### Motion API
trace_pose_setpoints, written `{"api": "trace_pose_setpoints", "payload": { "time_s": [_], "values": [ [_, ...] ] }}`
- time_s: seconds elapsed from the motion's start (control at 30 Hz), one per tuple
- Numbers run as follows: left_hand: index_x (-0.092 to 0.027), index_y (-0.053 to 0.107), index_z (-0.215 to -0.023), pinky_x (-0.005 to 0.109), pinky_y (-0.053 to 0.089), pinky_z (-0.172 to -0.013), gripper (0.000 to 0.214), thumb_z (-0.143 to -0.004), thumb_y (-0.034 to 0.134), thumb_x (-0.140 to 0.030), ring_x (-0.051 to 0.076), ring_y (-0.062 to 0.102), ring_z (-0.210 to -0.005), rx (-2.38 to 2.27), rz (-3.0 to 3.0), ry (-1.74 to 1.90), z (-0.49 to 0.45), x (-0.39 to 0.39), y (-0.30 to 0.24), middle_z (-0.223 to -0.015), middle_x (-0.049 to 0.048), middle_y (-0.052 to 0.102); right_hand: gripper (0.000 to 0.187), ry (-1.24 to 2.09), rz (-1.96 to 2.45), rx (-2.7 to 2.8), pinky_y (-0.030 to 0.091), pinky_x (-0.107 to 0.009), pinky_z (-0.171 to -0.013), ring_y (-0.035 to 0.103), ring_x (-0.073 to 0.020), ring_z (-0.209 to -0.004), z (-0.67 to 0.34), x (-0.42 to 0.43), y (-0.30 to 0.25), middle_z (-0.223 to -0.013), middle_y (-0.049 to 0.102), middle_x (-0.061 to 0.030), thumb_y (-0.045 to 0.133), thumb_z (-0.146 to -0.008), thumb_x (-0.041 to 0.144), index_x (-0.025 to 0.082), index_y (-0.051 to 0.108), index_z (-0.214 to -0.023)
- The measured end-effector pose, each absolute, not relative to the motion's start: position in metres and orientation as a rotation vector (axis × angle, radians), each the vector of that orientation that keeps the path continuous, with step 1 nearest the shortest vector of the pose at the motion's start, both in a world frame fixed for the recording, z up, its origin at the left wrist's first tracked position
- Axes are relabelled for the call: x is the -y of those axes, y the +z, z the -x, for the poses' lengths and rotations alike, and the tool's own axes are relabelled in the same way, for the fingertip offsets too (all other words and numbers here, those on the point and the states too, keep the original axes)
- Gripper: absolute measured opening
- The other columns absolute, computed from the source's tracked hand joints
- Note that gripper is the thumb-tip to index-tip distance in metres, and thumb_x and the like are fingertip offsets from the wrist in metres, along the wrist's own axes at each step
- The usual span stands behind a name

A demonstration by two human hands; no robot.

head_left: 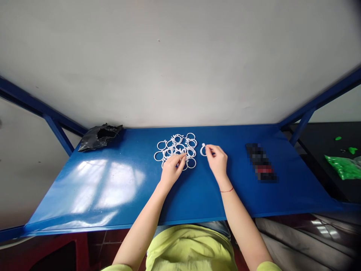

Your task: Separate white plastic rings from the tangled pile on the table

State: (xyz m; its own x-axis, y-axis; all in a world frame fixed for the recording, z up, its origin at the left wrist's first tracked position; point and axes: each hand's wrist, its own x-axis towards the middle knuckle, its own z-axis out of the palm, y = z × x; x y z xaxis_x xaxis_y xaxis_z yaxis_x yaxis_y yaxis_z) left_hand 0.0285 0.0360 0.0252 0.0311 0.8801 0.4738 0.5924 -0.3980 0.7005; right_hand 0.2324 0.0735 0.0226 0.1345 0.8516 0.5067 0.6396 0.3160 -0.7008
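Observation:
Several white curtain rings (191, 163) with small eyelets lie in a loose, overlapping pile on the blue table. Over the near side of this pile is my left hand (171, 168), its thumb and forefinger closed on a ring at the pile's right part. The hand hides some of the rings beneath it. Just right of the pile, my right hand (217, 160) pinches a single white curtain ring (203, 150) between thumb and fingers. That ring is apart from the others, and its right side is partly covered by the fingertips.
A crumpled black plastic bag (97, 138) lies at the table's back left. On the right is a pixelated dark object (261, 162) with a red patch. Blue frame bars flank the blue table (135, 203). Farther right, a dark surface holds a green bag (342, 167).

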Motion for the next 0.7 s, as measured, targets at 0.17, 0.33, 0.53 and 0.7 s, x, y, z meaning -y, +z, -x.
{"api": "trace_pose_setpoints", "payload": {
  "time_s": [0.17, 0.33, 0.53, 0.7],
  "values": [
    [-0.020, 0.072, -0.102, 0.029, 0.049, -0.071, 0.021, -0.096, 0.054, -0.028, 0.015, 0.066, -0.072, -1.606, -2.187, 1.282, -0.018, -0.043, 0.019, -0.088, 0.0046, 0.075, 0.024, 0.108, 1.757, 1.490, 0.047, -0.031, -0.069, 0.057, -0.0166, -0.064, -0.288, -0.100, 0.008, -0.083, 0.069, -0.0075, 0.053, -0.089, 0.027, 0.017, 0.076, -0.090],
    [-0.022, 0.073, -0.091, 0.033, 0.040, -0.073, 0.017, -0.094, 0.059, -0.031, 0.018, 0.064, -0.078, -1.741, -2.235, 1.088, -0.020, -0.042, 0.018, -0.085, 0.0029, 0.075, 0.031, 0.063, 1.864, 1.505, 0.045, -0.033, -0.074, 0.061, -0.0216, -0.079, -0.305, -0.115, -0.006, -0.093, 0.069, -0.0112, 0.048, -0.090, 0.028, 0.017, 0.076, -0.096],
    [-0.022, 0.070, -0.076, 0.036, 0.031, -0.076, 0.023, -0.087, 0.067, -0.042, 0.022, 0.062, -0.084, -1.945, -2.275, 0.872, -0.036, -0.034, 0.024, -0.082, 0.0040, 0.072, 0.032, -0.006, 1.892, 1.516, 0.045, -0.035, -0.075, 0.062, -0.0235, -0.083, -0.302, -0.120, -0.008, -0.096, 0.068, -0.0126, 0.047, -0.091, 0.030, 0.016, 0.076, -0.098],
    [-0.021, 0.069, -0.075, 0.038, 0.029, -0.077, 0.024, -0.089, 0.063, -0.040, 0.023, 0.060, -0.084, -2.018, -2.349, 0.852, -0.047, -0.033, 0.018, -0.079, 0.0055, 0.069, 0.025, -0.043, 1.648, 1.682, 0.044, -0.033, -0.079, 0.062, -0.0215, -0.084, -0.272, -0.098, 0.008, -0.090, 0.070, -0.0097, 0.050, -0.091, 0.028, 0.019, 0.073, -0.086]
  ]
}}
